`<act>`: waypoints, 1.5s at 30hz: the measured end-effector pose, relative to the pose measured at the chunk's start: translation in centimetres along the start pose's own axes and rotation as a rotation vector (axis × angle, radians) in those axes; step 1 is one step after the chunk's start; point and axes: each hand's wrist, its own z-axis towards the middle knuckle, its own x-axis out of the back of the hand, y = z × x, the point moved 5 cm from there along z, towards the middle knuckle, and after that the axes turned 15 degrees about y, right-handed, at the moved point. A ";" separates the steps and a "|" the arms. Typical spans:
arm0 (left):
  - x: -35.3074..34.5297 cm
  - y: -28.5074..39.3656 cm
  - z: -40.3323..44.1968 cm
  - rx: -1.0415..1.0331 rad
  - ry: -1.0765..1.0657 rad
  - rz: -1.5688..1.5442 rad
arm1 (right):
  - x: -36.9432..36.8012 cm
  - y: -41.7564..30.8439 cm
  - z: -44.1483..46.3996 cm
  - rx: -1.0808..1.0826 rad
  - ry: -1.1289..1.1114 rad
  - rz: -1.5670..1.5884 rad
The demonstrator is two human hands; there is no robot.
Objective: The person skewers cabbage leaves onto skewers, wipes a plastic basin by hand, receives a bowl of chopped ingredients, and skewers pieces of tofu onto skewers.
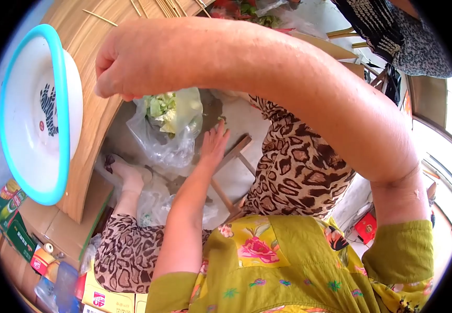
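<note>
My right hand (pixel 113 73) is held over the edge of a wooden table (pixel 74 182), its fingers curled together; whatever they hold, if anything, is hidden. Lower down, my left hand (pixel 215 142) has its fingers spread, just right of a clear plastic bag (pixel 186 122). Pale green leaves (pixel 162 108) lie in the bag's opening, below my right wrist. Several thin wooden sticks (pixel 168 7) lie on the table beyond my right forearm. A white basin with a blue rim (pixel 63 104) rests at the table's left side.
Below the table stand cardboard boxes (pixel 79 227) and a green carton (pixel 19 237). A wooden stool frame (pixel 223 195) is between my legs. At the top right is another person in patterned clothing (pixel 419 44). Bagged vegetables (pixel 252 13) lie at the top.
</note>
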 end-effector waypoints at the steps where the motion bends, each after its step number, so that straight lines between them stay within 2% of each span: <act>1: -0.4 0.1 0.7 -0.009 -0.017 0.034 | 0.3 -0.1 -0.2 0.033 0.039 -0.001; 3: -1.6 -0.4 1.5 -0.023 -0.031 0.067 | 0.5 -0.1 -0.4 0.062 0.044 -0.007; 5: -4.0 -1.0 1.8 -0.069 0.114 0.066 | 0.6 -0.2 -0.7 0.126 0.059 -0.020; 6: -5.9 -1.1 1.9 -0.071 0.117 0.063 | 0.8 -0.3 -0.7 0.124 0.059 -0.025; 8: -7.6 -3.0 1.5 0.378 0.452 -0.468 | 0.6 -0.1 -1.0 0.069 -0.036 -0.019; 9: -7.1 -3.3 1.3 0.462 0.517 -0.486 | 0.6 -0.2 -1.1 0.104 -0.016 0.008; 13: -5.3 -3.0 1.7 0.438 0.385 -0.314 | 0.2 -0.1 -1.3 0.042 -0.105 -0.055; 19: -3.8 -1.4 1.3 0.331 0.171 -0.255 | 0.2 0.2 -1.6 0.050 -0.104 -0.010; 23: -4.3 -1.6 1.3 0.314 0.161 -0.303 | -0.3 0.4 -1.6 0.068 -0.119 -0.027; 26: -4.8 -1.7 0.4 0.306 0.189 -0.388 | -0.2 0.4 -1.4 0.092 -0.044 0.017; 30: -1.4 -0.8 -0.7 0.302 0.138 -0.462 | -0.2 0.8 -1.1 0.162 0.015 0.019; 32: 2.5 1.3 -1.0 0.220 -0.051 -0.434 | 0.0 0.9 -1.0 0.174 0.027 0.019; 35: 11.1 3.4 -1.8 0.192 0.120 -0.412 | -0.5 1.0 -0.7 0.264 0.026 -0.004; 39: 21.0 1.9 -2.8 0.186 0.372 -0.437 | -0.9 1.9 -0.2 0.168 -0.076 -0.034; 43: 24.6 -1.9 -2.4 0.313 0.526 -0.382 | -1.2 2.5 -0.2 0.117 -0.104 -0.028; 45: 25.5 -3.0 -1.9 0.318 0.776 -0.247 | -1.2 2.8 -0.1 0.106 -0.112 -0.017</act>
